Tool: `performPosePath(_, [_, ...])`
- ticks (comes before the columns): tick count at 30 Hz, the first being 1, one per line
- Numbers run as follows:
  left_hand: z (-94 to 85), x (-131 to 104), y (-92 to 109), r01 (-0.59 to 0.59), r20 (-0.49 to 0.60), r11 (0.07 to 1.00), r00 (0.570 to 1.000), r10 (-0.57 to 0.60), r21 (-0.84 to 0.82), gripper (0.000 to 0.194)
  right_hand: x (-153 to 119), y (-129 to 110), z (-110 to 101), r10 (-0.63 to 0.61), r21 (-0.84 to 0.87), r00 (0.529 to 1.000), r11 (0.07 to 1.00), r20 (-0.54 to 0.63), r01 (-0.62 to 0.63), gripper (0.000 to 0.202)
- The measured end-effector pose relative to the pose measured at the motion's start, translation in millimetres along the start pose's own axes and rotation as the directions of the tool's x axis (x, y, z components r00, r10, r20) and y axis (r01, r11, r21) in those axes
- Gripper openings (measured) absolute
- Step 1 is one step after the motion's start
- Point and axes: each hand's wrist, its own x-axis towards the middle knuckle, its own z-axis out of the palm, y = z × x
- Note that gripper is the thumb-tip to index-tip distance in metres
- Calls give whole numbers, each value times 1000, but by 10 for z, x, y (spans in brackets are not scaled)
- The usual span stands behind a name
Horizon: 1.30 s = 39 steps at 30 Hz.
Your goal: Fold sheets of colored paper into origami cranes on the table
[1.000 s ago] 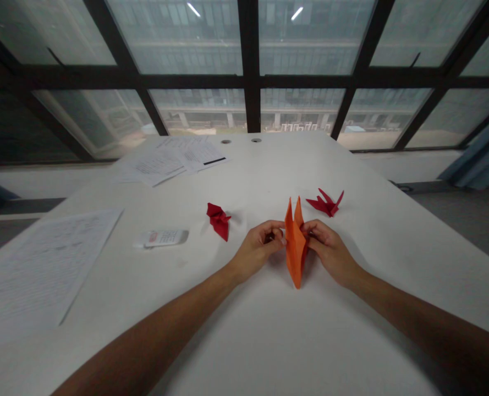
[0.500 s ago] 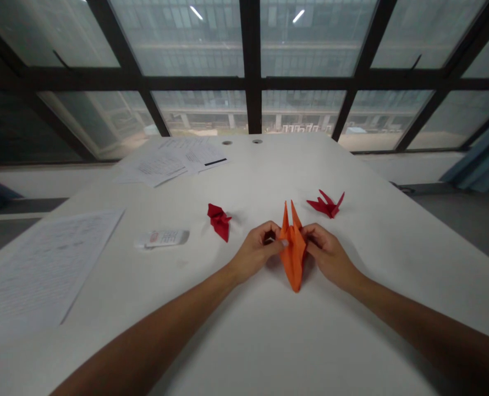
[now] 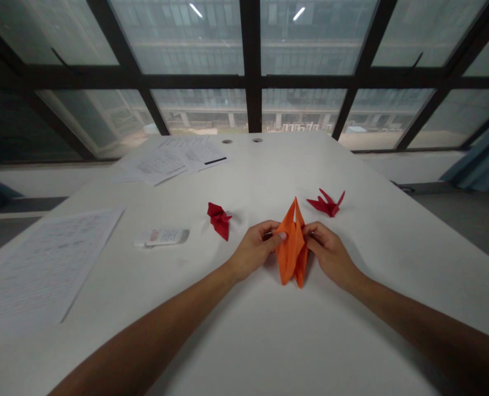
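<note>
An orange folded origami paper (image 3: 289,247) is held just above the white table between both hands. Its points face away from me at the top, and two lower flaps hang apart toward me. My left hand (image 3: 256,248) pinches its left side, thumb on the front face. On the right edge, my right hand (image 3: 330,250) has thumb and fingers closed on the paper; some fingertips are hidden behind it. A red origami crane (image 3: 327,203) lies beyond my right hand. Left of the orange paper, a dark red origami piece (image 3: 219,221) rests on its side.
A white tube with printed labels (image 3: 164,237) lies to the left on the table (image 3: 244,341). Printed sheets (image 3: 42,264) cover the near left, and more papers (image 3: 165,159) overlap at the far left. Dark-framed windows (image 3: 252,82) stand beyond the table's far edge.
The orange paper has been opened or turned in my fingers: its two upper points have come together, and its single lower point now shows as two separate flaps. Both hands stay nearly in place.
</note>
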Motion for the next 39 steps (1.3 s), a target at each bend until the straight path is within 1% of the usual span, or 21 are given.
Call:
performPosePath(2, [-10, 1, -13, 5, 10, 1000, 1000, -5, -10, 32, 3, -6, 1, -1, 14, 1000, 1000, 5, 0, 3])
performPosePath(4, [-32, 8, -43, 1, 21, 999, 1000, 0, -53, 37, 6, -9, 3, 16, 45, 1000, 999, 5, -16, 3])
performPosePath(6, [-58, 14, -76, -18, 52, 996, 998, 22, -86, 45, 7, -12, 6, 53, 86, 999, 995, 12, -54, 5])
performPosePath(7, [-68, 14, -89, -39, 74, 996, 996, 45, -79, 44, 8, -13, 9, 71, 106, 997, 992, 23, -73, 6])
performPosePath(9, [-71, 7, -104, -117, 108, 993, 987, 116, 2, 32, 7, -13, 17, 90, 131, 994, 987, 62, -97, 7])
performPosePath(10, [-63, -1, -107, -156, 118, 986, 982, 149, 59, 28, 6, -12, 22, 83, 134, 993, 987, 83, -93, 8])
performPosePath(11, [-47, -11, -106, -183, 110, 978, 979, 173, 96, 30, 4, -11, 27, 79, 126, 991, 988, 104, -91, 9])
performPosePath(12, [-27, -22, -103, -187, 92, 976, 980, 176, 117, 33, 1, -10, 31, 72, 121, 990, 989, 120, -86, 9])
performPosePath(14, [18, -43, -92, -125, 73, 981, 991, 116, 147, 31, -8, -7, 35, 74, 100, 986, 991, 152, -90, 9])
performPosePath(17, [63, -60, -72, -51, 47, 988, 998, 44, 148, 30, -17, 1, 34, 73, 82, 979, 993, 188, -90, 8])
performPosePath(19, [67, -56, -61, -55, 22, 991, 998, 53, 125, 31, -16, 11, 31, 71, 79, 980, 993, 186, -87, 8])
performPosePath(22, [48, -36, -52, -85, -24, 993, 996, 88, 87, 32, -7, 28, 33, 80, 76, 986, 993, 147, -92, 8])
performPosePath(25, [12, -12, -63, -84, -60, 996, 994, 86, 29, 31, 2, 29, 46, 82, 86, 990, 992, 117, -93, 6])
performPosePath(27, [-21, 5, -87, -74, -77, 995, 995, 69, -63, 35, 9, 18, 57, 86, 106, 992, 990, 96, -96, 6])
performPosePath(30, [-79, 33, -140, -40, -71, 974, 997, 25, -225, 47, 24, 4, 74, 102, 137, 994, 985, 49, -108, 8])
performPosePath(32, [-111, 50, -171, -15, -58, 960, 998, -1, -280, 48, 32, 2, 83, 106, 144, 994, 983, 36, -110, 8])
performPosePath(35, [-132, 62, -192, 2, -69, 961, 997, -22, -277, 44, 28, 0, 91, 108, 124, 993, 986, 43, -113, 9])
performPosePath(37, [-125, 60, -192, -7, -107, 968, 994, -20, -253, 43, 14, -7, 91, 104, 109, 993, 988, 54, -110, 18])
performPosePath(39, [-104, 54, -187, -32, -162, 973, 987, -6, -228, 42, -6, -17, 89, 76, 99, 996, 992, 53, -81, 28])
